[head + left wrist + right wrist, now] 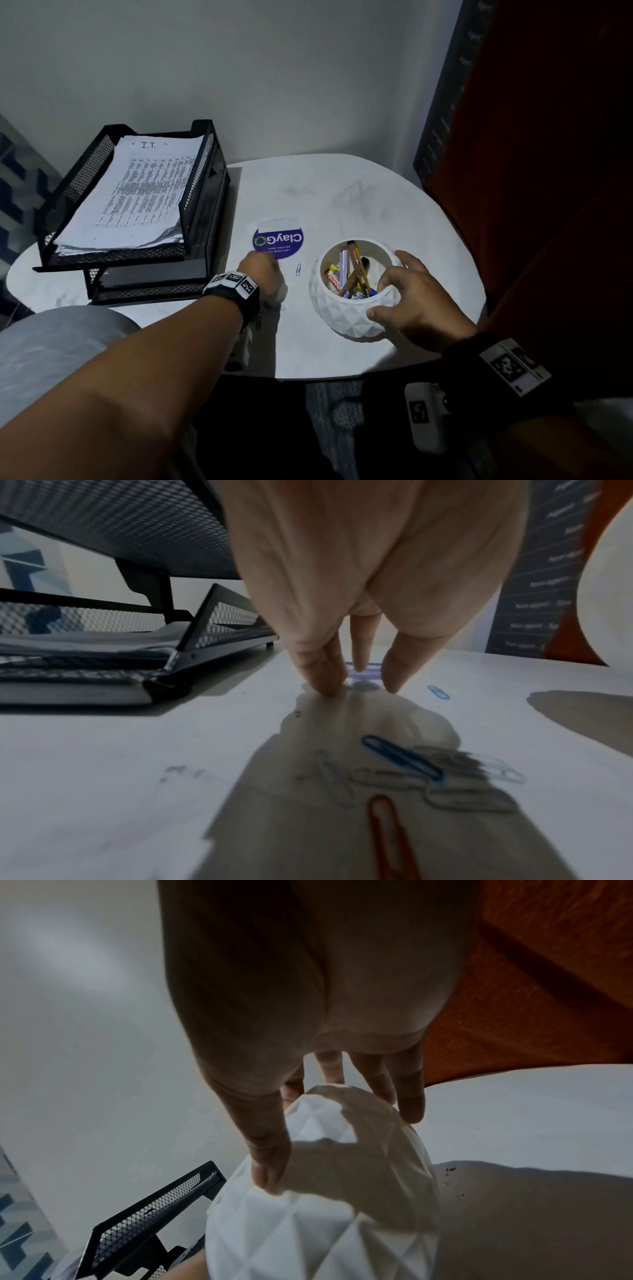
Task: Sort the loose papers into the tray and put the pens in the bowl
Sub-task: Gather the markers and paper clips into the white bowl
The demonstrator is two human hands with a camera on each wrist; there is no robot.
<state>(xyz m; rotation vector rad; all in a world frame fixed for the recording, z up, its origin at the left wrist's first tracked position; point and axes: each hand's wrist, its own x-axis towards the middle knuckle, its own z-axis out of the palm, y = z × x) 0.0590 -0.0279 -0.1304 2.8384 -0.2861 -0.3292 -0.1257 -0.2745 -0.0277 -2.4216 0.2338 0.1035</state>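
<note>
Table: white, rounded top. Tray: black mesh, stacked, far left of table; papers lie in its upper tier, printed sheet on top. More sheets show in the lower tier in the left wrist view.

Bowl: white, faceted, near-right part of table; pens stand and lie inside it.

Right hand: wrapped round the bowl's right side. Thumb on near outer wall, fingers curled over the far rim, wide span. Right wrist view confirms thumb flat against the facets.

Left hand: down on the table btwn tray and bowl, fingers straight, tips on the surface just near the round purple sticker. Narrow gap btwn fingers and thumb; nothing held.

Paper clips: small loose cluster under the left wrist; one blue clip apart, btwn hand and bowl.
</note>
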